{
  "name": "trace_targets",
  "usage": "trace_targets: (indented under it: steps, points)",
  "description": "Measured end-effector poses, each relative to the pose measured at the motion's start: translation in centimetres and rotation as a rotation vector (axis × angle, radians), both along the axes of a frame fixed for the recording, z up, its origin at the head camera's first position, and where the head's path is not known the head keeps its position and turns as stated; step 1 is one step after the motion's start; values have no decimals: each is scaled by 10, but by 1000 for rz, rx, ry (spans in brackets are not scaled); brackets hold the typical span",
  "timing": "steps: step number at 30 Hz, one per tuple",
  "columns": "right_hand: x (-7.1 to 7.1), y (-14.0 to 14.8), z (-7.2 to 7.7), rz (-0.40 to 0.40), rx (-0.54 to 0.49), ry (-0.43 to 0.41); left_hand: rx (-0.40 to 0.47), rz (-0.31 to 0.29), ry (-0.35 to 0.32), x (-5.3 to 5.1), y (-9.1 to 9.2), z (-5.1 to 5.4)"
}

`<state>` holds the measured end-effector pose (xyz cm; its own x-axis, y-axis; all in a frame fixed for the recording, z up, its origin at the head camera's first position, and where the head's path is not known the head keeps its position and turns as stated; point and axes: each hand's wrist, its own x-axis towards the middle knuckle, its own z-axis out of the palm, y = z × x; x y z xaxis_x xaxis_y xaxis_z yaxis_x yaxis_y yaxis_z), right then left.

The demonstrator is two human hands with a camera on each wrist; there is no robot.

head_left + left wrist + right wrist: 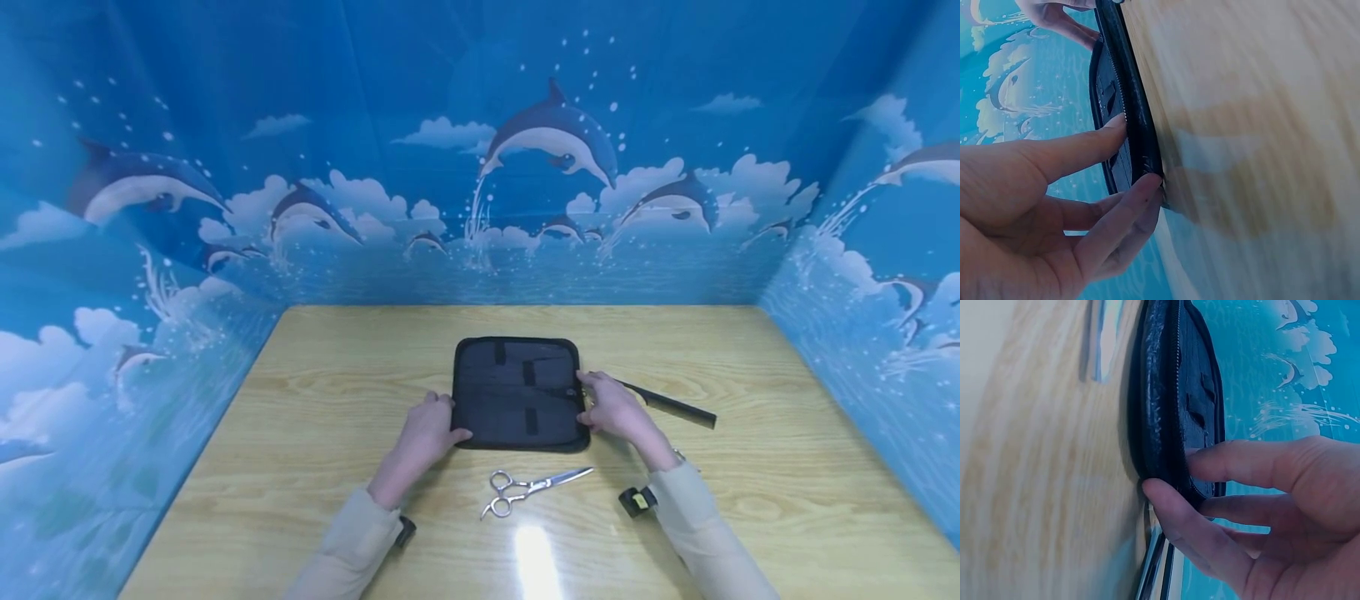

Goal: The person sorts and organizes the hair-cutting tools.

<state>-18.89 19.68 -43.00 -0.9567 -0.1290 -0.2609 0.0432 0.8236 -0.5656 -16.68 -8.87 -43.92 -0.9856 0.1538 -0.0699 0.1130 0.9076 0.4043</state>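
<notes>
A black zippered case (517,396) lies opened flat on the wooden table, its inside with small elastic loops facing up. My left hand (422,437) grips its left edge; in the left wrist view the thumb of that hand (1066,206) lies over the zipper rim and the fingers are against the outer side. On the right edge, my right hand (618,408) pinches the case near the zipper; the right wrist view shows this hand (1260,512) with the thumb inside the rim. Silver scissors (540,484) lie just in front of the case.
A black comb (678,409) lies to the right of the case, partly behind my right hand. Dolphin-printed blue sheets (420,100) stand behind and on both sides of the table (315,367). Each wrist wears a small black device.
</notes>
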Motion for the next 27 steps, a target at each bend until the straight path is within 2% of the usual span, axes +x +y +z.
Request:
trace_targets:
  steps: [11,27]
  points:
    - [3,2,-2,-20,20,18,-17,-3,3,4,4,1]
    - [8,3,-1,35,124,91,-5,-24,23,8,3,1]
